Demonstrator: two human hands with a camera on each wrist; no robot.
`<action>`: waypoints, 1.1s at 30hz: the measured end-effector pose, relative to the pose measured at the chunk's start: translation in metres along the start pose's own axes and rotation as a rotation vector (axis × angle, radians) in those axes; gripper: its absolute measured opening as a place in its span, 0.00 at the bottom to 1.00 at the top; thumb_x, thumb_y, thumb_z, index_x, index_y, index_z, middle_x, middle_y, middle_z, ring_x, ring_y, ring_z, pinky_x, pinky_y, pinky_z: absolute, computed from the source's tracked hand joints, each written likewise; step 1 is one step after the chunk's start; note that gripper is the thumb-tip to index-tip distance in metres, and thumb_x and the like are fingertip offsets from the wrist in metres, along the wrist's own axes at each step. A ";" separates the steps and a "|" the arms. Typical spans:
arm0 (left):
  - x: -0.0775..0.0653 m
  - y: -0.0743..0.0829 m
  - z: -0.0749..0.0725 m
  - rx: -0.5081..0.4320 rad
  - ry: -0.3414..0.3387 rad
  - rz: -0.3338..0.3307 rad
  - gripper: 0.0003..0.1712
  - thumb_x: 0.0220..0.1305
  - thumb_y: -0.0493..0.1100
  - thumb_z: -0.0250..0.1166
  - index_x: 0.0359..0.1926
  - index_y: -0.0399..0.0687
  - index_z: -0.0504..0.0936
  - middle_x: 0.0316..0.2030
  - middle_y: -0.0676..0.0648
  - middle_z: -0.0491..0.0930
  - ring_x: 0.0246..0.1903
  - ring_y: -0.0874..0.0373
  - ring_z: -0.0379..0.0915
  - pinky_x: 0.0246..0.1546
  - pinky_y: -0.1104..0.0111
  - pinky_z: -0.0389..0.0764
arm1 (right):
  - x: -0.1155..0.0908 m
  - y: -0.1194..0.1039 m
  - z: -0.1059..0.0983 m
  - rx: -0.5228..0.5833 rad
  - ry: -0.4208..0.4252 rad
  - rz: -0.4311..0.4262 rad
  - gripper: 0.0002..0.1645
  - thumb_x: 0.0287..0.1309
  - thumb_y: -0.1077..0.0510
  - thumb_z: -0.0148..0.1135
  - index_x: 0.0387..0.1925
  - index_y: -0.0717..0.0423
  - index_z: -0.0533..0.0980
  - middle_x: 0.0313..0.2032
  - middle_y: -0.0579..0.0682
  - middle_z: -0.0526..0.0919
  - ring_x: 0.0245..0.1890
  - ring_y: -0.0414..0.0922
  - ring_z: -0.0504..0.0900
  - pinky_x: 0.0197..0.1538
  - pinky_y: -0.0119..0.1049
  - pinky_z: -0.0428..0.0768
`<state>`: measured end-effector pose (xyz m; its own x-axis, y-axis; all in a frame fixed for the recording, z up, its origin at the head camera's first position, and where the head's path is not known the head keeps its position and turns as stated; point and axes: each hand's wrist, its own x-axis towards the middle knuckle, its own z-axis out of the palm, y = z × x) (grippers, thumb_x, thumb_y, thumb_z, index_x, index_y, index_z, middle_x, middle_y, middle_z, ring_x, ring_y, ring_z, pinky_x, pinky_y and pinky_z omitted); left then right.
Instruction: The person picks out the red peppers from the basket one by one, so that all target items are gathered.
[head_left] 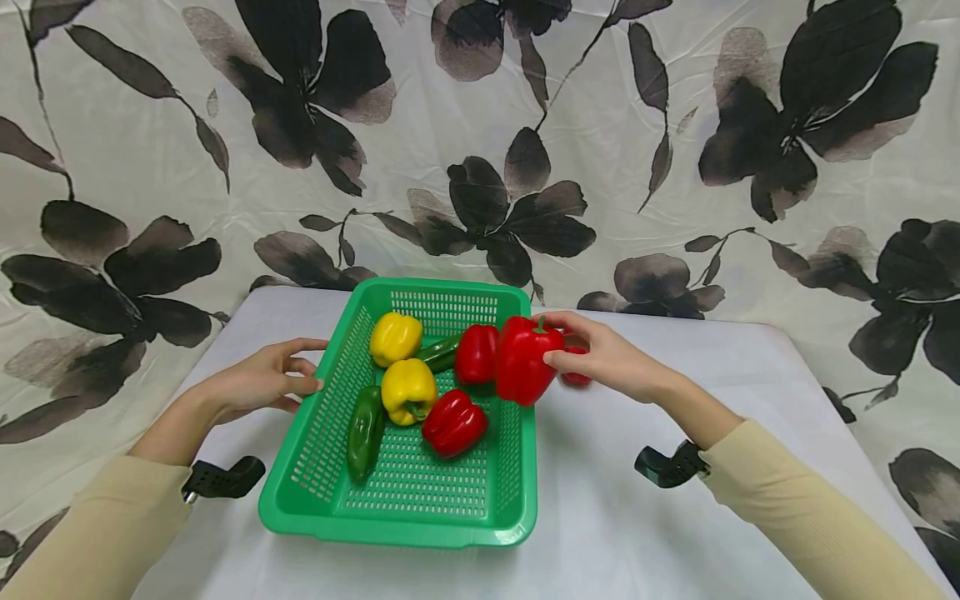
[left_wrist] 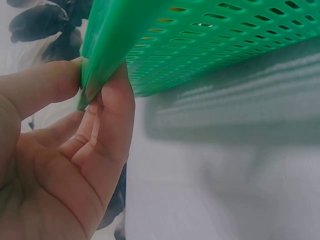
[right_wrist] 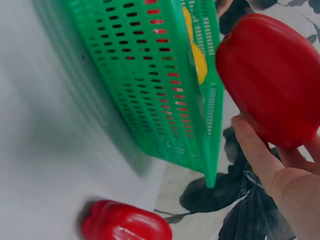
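Note:
My left hand (head_left: 266,379) pinches the left rim of a green perforated plastic basket (head_left: 397,533); in the left wrist view, the thumb is on one side of the rim and fingers on the other. My right hand (head_left: 603,354) holds a large red bell pepper (head_left: 525,362) by its side, over the basket's right rim, stem upward. Inside the basket lie two yellow bell peppers (head_left: 408,392), two other red bell peppers (head_left: 454,423) and two long dark green vegetables (head_left: 365,433) resembling cucumbers. The held pepper overlaps one red pepper in the head view.
Another red bell pepper (right_wrist: 125,222) lies on the white-covered table (head_left: 637,517) right of the basket, partly behind my right hand in the head view. A floral cloth (head_left: 637,150) hangs behind the table. Each wrist carries a black camera mount (head_left: 225,477).

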<state>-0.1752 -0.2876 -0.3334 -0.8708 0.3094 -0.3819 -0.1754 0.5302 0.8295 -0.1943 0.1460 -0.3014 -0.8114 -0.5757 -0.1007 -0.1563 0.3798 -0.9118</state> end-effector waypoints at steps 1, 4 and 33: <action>0.000 0.000 0.000 0.000 0.000 0.000 0.44 0.62 0.40 0.59 0.70 0.40 0.43 0.41 0.37 0.69 0.37 0.50 0.76 0.41 0.58 0.82 | -0.001 0.001 -0.001 0.005 0.013 -0.002 0.32 0.59 0.53 0.56 0.64 0.50 0.60 0.55 0.55 0.71 0.51 0.53 0.73 0.42 0.42 0.82; 0.000 0.000 0.000 0.000 -0.001 0.002 0.44 0.62 0.40 0.59 0.70 0.40 0.43 0.41 0.37 0.69 0.37 0.50 0.76 0.41 0.58 0.82 | -0.004 0.004 -0.005 -0.005 0.053 -0.007 0.31 0.59 0.53 0.55 0.64 0.50 0.61 0.56 0.55 0.70 0.53 0.54 0.71 0.45 0.43 0.81; 0.000 -0.001 -0.001 -0.034 -0.010 0.007 0.44 0.61 0.40 0.60 0.70 0.40 0.43 0.41 0.36 0.70 0.37 0.49 0.76 0.40 0.57 0.82 | -0.020 0.039 -0.039 0.036 0.185 0.056 0.34 0.62 0.55 0.53 0.66 0.59 0.55 0.59 0.62 0.65 0.52 0.55 0.73 0.52 0.39 0.78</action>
<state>-0.1755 -0.2891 -0.3343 -0.8676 0.3205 -0.3802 -0.1855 0.5009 0.8454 -0.2066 0.2006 -0.3192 -0.9086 -0.4100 -0.0797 -0.0907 0.3798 -0.9206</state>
